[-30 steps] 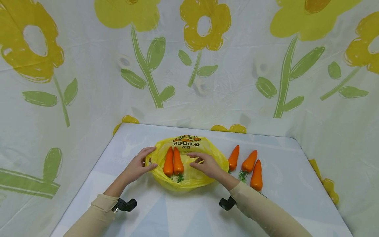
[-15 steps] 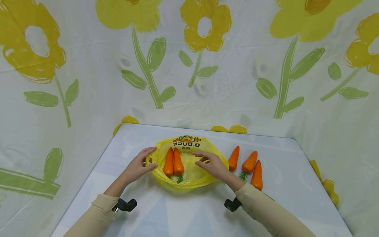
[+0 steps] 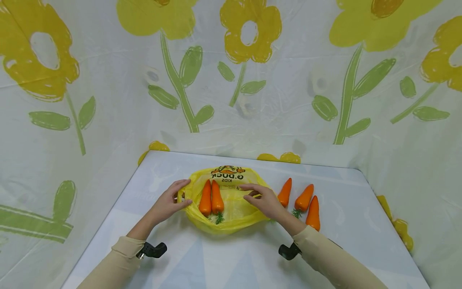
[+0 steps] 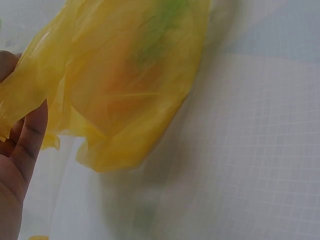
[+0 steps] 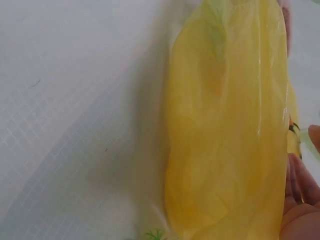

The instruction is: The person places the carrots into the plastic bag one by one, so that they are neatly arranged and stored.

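A yellow plastic bag (image 3: 238,204) with a duck print lies on the table, its mouth facing up. Two orange carrots (image 3: 217,198) with green tops lie side by side in its left part. At the left rim my left hand (image 3: 169,202) holds the bag; the left wrist view has the film (image 4: 125,90) running between thumb and fingers, an orange and green blur behind it. My right hand (image 3: 265,200) is over the bag's right side, fingers loosely bent and nothing between them. In the right wrist view it is partly behind the bag wall (image 5: 225,130).
Three more carrots lie on the table right of the bag: one near its rim (image 3: 285,192), a middle carrot (image 3: 304,197) with a green top, and a carrot (image 3: 313,214) nearer my right sleeve. A flower-printed curtain (image 3: 281,100) stands behind the white table (image 3: 202,265).
My right hand has moved a little to the right across the bag's mouth, away from the two carrots inside. My left hand and the carrots have stayed where they were.
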Tool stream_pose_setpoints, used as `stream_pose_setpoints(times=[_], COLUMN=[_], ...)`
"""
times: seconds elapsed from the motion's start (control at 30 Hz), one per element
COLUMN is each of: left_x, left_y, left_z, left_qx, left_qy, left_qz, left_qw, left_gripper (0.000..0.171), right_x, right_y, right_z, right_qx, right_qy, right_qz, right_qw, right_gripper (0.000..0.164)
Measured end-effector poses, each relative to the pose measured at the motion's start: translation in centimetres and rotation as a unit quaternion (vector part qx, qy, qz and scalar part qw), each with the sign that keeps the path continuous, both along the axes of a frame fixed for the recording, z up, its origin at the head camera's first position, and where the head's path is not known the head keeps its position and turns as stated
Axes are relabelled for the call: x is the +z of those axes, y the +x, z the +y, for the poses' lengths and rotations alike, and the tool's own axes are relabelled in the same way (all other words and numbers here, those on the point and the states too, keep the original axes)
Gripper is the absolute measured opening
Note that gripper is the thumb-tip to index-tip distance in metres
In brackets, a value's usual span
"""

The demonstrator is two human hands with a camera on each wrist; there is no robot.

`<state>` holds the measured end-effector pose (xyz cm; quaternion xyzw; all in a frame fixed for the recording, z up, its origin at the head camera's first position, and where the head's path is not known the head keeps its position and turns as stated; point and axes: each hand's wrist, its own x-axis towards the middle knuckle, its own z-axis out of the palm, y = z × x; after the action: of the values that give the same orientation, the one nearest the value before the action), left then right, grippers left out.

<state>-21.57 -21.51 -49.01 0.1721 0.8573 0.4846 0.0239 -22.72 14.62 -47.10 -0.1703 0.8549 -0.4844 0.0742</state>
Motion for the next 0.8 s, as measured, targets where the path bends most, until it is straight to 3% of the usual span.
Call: stream_pose_setpoints(times=[0.5,0.8], left_x=[0.3,0.1], left_y=[0.2,0.2], left_z=[0.1,0.1], left_qx=[0.002,0.005], left_qy=[0.002,-0.004], left_qz=[0.005,0.005], left_qw=[1.0000,1.0000], left_gripper=[0.070,0.070], right_x=[0.6,0.9], right_y=[0.3,0.2], right_z=[1.7,2.9], right_qx=[-0.011,-0.033], right_qy=[-0.041,-0.033], right_qz=[-0.006,-0.009], right_qw=[0.999,0.999], right_gripper=[0.036,0.037])
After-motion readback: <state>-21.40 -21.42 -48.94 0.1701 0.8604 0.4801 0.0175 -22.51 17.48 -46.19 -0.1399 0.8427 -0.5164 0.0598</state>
